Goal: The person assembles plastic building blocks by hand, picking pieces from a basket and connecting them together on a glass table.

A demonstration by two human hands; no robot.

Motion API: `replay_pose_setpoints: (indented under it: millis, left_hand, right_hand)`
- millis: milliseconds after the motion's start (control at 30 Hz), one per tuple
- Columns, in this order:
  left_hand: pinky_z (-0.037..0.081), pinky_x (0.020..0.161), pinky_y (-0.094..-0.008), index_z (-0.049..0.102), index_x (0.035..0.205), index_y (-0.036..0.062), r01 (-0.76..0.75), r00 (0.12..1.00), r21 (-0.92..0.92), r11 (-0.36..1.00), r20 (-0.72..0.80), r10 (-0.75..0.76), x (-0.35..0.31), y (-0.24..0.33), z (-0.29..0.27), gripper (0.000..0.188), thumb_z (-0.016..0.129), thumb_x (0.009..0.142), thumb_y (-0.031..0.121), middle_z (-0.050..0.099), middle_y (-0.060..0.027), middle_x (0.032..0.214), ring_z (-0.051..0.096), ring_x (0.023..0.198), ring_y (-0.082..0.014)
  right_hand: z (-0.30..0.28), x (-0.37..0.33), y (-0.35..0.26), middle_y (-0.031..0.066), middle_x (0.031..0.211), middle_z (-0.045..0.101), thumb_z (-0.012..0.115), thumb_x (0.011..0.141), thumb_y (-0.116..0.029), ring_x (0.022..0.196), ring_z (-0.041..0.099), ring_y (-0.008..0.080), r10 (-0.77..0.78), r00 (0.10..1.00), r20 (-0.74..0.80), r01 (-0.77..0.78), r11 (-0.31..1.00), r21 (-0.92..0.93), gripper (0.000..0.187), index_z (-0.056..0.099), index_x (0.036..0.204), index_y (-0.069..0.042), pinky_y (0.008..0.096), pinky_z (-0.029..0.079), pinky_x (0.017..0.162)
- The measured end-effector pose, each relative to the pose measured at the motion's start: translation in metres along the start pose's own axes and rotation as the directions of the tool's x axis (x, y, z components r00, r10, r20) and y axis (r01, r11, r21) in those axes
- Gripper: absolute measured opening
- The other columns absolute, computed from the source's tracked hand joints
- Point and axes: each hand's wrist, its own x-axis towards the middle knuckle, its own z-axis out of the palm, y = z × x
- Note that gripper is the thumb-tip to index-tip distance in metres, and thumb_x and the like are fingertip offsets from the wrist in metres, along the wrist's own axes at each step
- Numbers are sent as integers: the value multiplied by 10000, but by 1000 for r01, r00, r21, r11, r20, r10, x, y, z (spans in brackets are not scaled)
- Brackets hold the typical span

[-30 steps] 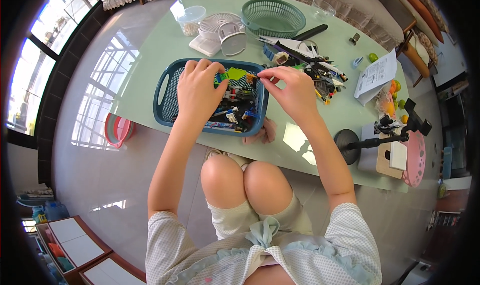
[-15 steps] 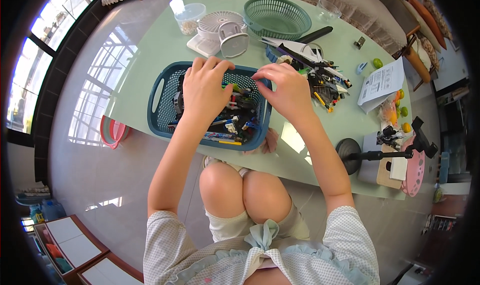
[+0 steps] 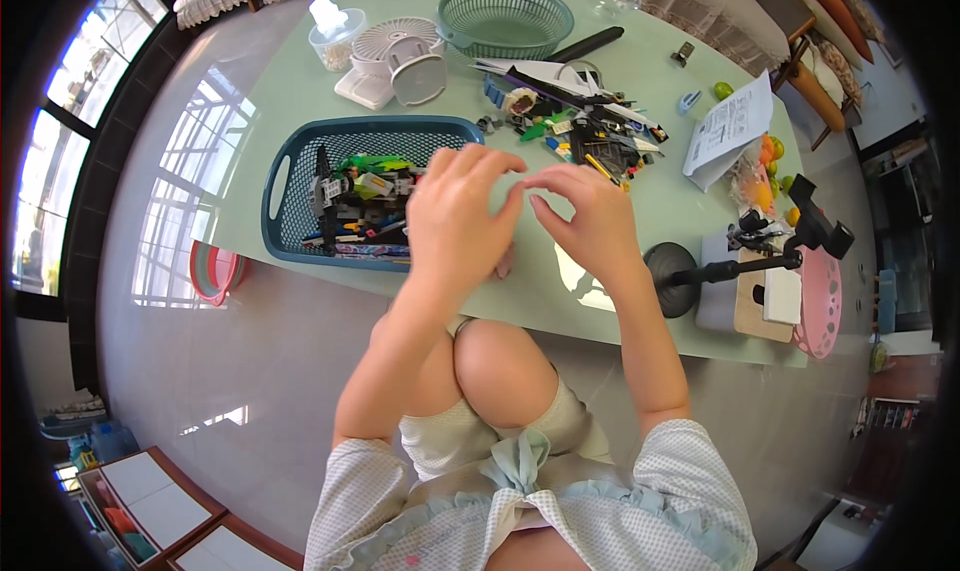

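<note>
My left hand [image 3: 460,216] is at the right end of a dark blue plastic basket [image 3: 275,233], partly covering it. My right hand [image 3: 592,221] is over the table just right of the basket. Both have curled fingers, and their thumbs and index fingers almost meet tip to tip. Anything small pinched there is too hidden to name. Inside the basket lie mixed toy building pieces [image 3: 375,184], black, grey, white and bright green. A loose pile of similar pieces [image 3: 600,136] spreads on the table beyond my right hand.
Beyond the basket stand a white fan-like device [image 3: 398,43], a clear tub [image 3: 338,41] and a green oval basket [image 3: 560,21]. To the right are a printed sheet [image 3: 730,131], fruit [image 3: 776,151], and a black stand [image 3: 668,276] beside a grey box [image 3: 715,306].
My hands have come closer together and shifted right relative to the blue basket. My left hand has moved off its middle, showing more pieces. The whole view has shifted too.
</note>
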Motion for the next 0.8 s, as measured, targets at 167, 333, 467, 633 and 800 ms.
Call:
replay_pose_setpoints:
  millis: [167,333,467,633,800]
  left_hand:
    - [489,684,-364,665,857,127,6,999,-97,995,52,-1,-21,31,49,135,703,731,99,612,-20,839,572,808,-245]
    - [502,696,-374,675,898,151,105,976,-120,987,203,-80,-33,27,91,173,710,736,102,648,12,895,597,857,-240]
    - [509,698,-383,673,933,154,114,958,-104,988,274,-82,-34,12,114,206,717,737,111,646,7,906,600,869,-244]
    - [501,731,-412,683,971,135,69,961,17,997,268,-71,-18,-8,143,290,730,688,99,639,-37,932,602,914,-265]
    - [514,738,-391,678,1022,149,41,966,70,997,252,-57,-4,-15,164,312,731,716,116,645,-30,939,601,899,-256]
  right_hand:
    - [-17,-34,18,14,887,669,664,812,-174,846,630,241,150,977,152,-142,988,-64,100,713,895,-151,366,503,678]
    - [-22,-61,46,20,898,674,670,821,-185,877,633,243,244,958,154,-220,963,-156,144,708,954,-143,374,515,717]
    - [-23,-69,66,28,930,675,676,822,-191,903,631,246,332,934,129,-303,931,-203,173,702,985,-137,377,519,746]
    - [-15,-60,89,37,1011,655,694,803,-176,940,621,255,401,916,1,-387,886,-256,249,682,1048,-130,374,518,774]
    - [-6,-54,110,40,1027,644,696,795,-157,958,611,257,397,910,-117,-413,861,-295,286,668,1078,-132,374,519,777]
